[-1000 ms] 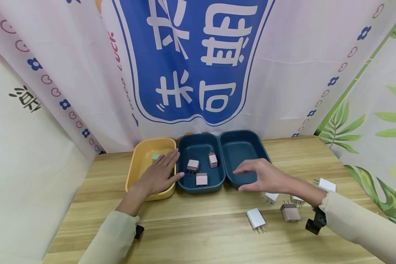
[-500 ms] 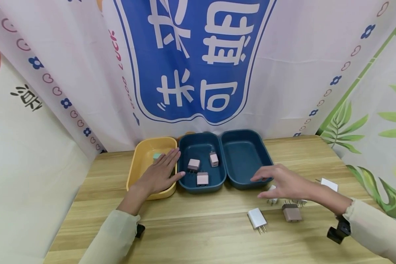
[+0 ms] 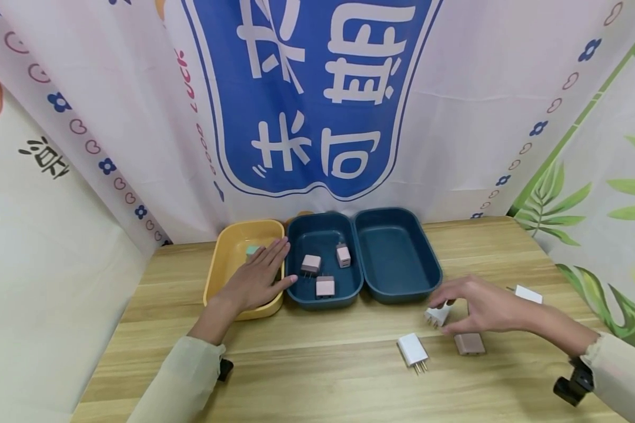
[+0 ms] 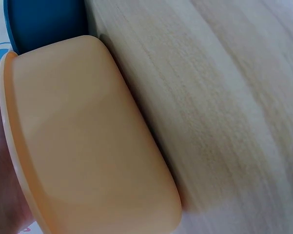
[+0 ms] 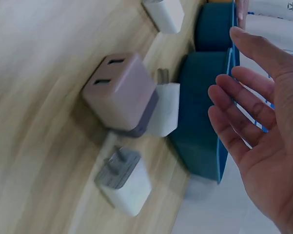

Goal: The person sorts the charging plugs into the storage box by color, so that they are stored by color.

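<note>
My left hand point(image 3: 256, 276) lies with straight fingers across the yellow tray point(image 3: 219, 258), its fingertips at the rim beside the middle blue tray point(image 3: 323, 229). A green block point(image 3: 251, 250) shows partly behind those fingers. My right hand point(image 3: 481, 305) hovers open, thumb and fingers apart, over a white charger plug point(image 3: 437, 315). Nothing is in its grasp in the right wrist view, where the palm point(image 5: 273, 170) shows beside the plugs. Below it sits a pink charger plug point(image 3: 470, 344), partly covered by the hand in the head view.
Several pink plugs point(image 3: 325, 286) lie in the middle tray. The right blue tray point(image 3: 397, 264) holds nothing visible. More white plugs lie on the wooden table point(image 3: 317, 376): one in front point(image 3: 413, 349), one at the far right point(image 3: 528, 294). A printed curtain point(image 3: 455, 147) hangs behind.
My right hand has moved right and toward me, from over the right blue tray to above the white plug. The left hand has stayed on the yellow tray.
</note>
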The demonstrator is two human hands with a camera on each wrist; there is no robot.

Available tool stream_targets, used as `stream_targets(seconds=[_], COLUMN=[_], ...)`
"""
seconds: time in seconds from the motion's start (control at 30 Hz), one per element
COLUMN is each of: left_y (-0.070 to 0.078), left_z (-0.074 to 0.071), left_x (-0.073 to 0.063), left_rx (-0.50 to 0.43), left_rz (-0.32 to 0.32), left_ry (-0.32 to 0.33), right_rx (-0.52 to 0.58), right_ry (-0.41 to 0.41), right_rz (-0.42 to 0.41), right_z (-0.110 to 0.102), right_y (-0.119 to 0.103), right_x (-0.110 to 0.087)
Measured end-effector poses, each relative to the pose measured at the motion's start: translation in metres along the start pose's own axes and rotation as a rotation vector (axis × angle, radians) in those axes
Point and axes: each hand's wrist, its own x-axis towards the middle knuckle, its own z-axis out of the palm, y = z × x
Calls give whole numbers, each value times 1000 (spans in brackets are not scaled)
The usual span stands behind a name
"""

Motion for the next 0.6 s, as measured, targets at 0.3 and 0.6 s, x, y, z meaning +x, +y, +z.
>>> stream_targets(seconds=[0.3, 0.6], left_y=[0, -1], left_z=[3, 1], left_x=[0, -1], left_rx=[-14, -8], left_rz=[8, 4], left_ry=[3, 8], right_rx=[-5, -38], right_ry=[-31, -16], right_rz=[32, 16], right_z=[7, 10], right_y=[16, 24], right_x=[-24, -38])
